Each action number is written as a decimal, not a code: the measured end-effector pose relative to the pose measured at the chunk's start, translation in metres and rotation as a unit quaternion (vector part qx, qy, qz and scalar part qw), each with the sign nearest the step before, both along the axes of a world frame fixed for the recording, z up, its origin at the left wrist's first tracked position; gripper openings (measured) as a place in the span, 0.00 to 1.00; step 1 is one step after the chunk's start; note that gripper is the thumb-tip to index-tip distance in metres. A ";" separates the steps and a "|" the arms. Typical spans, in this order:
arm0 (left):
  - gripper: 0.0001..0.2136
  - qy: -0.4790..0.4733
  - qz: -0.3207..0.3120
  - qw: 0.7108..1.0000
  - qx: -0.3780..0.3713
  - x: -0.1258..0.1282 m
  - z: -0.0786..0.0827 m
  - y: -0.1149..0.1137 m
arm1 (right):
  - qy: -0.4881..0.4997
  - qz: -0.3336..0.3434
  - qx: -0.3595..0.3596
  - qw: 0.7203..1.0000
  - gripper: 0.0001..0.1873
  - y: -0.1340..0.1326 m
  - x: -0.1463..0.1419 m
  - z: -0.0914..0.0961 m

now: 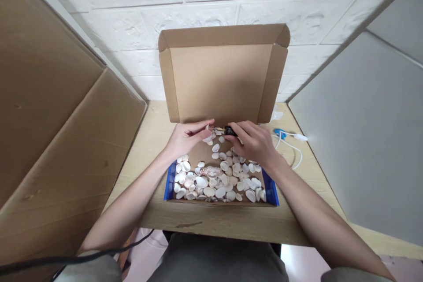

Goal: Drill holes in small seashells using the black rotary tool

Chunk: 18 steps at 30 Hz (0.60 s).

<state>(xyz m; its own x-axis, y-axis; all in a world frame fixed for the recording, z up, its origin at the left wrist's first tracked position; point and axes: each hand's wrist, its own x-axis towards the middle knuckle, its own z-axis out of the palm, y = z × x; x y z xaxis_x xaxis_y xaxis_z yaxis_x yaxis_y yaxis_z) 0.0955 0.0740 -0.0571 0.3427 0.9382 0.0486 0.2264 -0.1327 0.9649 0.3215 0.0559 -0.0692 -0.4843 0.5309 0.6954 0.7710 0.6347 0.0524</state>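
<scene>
My left hand (pixel 187 140) pinches a pale seashell (pixel 206 137) between thumb and fingers, over the far part of an open cardboard box (pixel 271 188). Wrapped by the fingers of my right hand (pixel 254 142) is a small black tool (pixel 229 131) with a brass-coloured tip. This tip points left toward the held shell; whether the two touch I cannot tell. Below both hands, many white and cream seashells (pixel 220 191) cover the near and right parts of the box floor. A larger, reddish speckled shell (pixel 211 171) lies among them.
The raised box lid (pixel 221 79) stands against a white brick-patterned wall (pixel 211 13). A white cable (pixel 299 158) with a blue piece (pixel 280 133) lies right of the box. Cardboard (pixel 89 128) borders the left side, a grey-white panel (pixel 370 132) the right. A black cable (pixel 99 253) hangs lower left.
</scene>
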 end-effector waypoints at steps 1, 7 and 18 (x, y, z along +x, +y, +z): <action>0.19 0.004 -0.002 1.000 0.002 0.000 0.000 0.000 | 0.002 0.002 -0.018 1.000 0.11 0.000 0.000 -0.001; 0.18 0.012 0.003 1.000 -0.005 0.001 0.002 -0.001 | 0.012 0.010 -0.018 1.000 0.11 0.001 -0.001 -0.002; 0.19 0.006 0.002 1.000 -0.016 0.001 0.002 -0.001 | 0.011 0.012 -0.044 0.999 0.12 0.002 0.000 -0.004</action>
<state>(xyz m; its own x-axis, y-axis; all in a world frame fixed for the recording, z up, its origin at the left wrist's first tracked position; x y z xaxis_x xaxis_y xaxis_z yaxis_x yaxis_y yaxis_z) 0.0969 0.0732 -0.0550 0.3397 0.9404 0.0135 0.2384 -0.1000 0.9660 0.3217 0.0576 -0.0733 -0.4834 0.5783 0.6572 0.7557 0.6546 -0.0202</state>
